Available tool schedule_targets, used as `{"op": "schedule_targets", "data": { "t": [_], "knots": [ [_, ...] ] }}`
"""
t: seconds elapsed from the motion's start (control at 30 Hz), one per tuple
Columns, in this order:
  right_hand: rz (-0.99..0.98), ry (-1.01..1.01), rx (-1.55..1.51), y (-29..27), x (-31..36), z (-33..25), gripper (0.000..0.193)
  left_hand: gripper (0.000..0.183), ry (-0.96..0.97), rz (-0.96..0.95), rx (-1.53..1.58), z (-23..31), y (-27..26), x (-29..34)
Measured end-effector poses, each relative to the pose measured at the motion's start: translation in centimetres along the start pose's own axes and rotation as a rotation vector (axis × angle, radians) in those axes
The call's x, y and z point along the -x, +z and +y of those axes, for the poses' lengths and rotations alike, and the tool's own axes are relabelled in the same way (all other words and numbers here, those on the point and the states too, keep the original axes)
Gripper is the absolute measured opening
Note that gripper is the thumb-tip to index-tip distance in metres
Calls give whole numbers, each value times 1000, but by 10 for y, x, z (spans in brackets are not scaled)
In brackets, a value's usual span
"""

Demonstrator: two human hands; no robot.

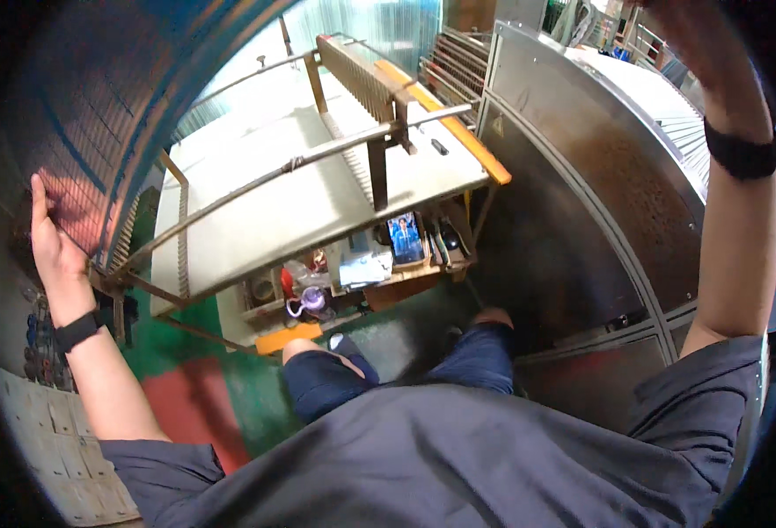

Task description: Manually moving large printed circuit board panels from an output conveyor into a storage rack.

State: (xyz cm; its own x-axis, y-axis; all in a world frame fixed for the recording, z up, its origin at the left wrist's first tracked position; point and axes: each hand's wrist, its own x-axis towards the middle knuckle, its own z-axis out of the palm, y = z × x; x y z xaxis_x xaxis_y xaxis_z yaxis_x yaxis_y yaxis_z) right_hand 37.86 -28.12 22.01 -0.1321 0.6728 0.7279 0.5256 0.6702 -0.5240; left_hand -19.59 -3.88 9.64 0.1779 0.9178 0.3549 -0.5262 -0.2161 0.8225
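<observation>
A: Starting at the left, what does the left hand [58, 246] have?

B: It is at the near left end of a dark, bluish, finely lined panel [98, 106]. The thumb stands apart on the near side, and the other fingers show blurred through the panel, so I cannot tell whether they press on it

A: Which way does the panel lie from that grip?

B: Its visible edge runs up from the hand, far and to the right, until the view cuts it off (the wide lens bends that edge). Its long axis seems to go the same way, and the left hand is clearly the nearer one

A: And further right?

B: A white-topped table [265, 229] with a toothed bar [353, 75] above it; under its near edge, a lilac bottle [311, 302], then a lit phone [406, 238]. Right of those stands a metal cabinet [538, 167]

A: The right hand [713, 66]?

B: Raised at the far right, its fingers out of view; its grip I cannot tell
</observation>
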Motion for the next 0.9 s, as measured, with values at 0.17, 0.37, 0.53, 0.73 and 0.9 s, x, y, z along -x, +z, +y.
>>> {"op": "schedule_targets", "data": {
  "t": [0.17, 0.37, 0.53, 0.73, 0.9],
  "knots": [
    [-12, -108, 43, 22, 11, 4, 34, 24, 197, 276, -36, -10, 13, 1],
    [-81, 10, 248, -22, 3, 38, 41, 28, 316, 347, -198, -14, 51, 7],
    [71, 219, -113, 13, -1, 51, 33, 24, 413, 314, -211, -17, 62, 16],
    [84, 300, -272, 15, -12, 52, 17, 24, 343, 304, -112, -11, 73, 25],
    [152, 348, -291, 32, -16, 54, 21, 27, 330, 320, -103, -10, 61, 23]
  ]
}}
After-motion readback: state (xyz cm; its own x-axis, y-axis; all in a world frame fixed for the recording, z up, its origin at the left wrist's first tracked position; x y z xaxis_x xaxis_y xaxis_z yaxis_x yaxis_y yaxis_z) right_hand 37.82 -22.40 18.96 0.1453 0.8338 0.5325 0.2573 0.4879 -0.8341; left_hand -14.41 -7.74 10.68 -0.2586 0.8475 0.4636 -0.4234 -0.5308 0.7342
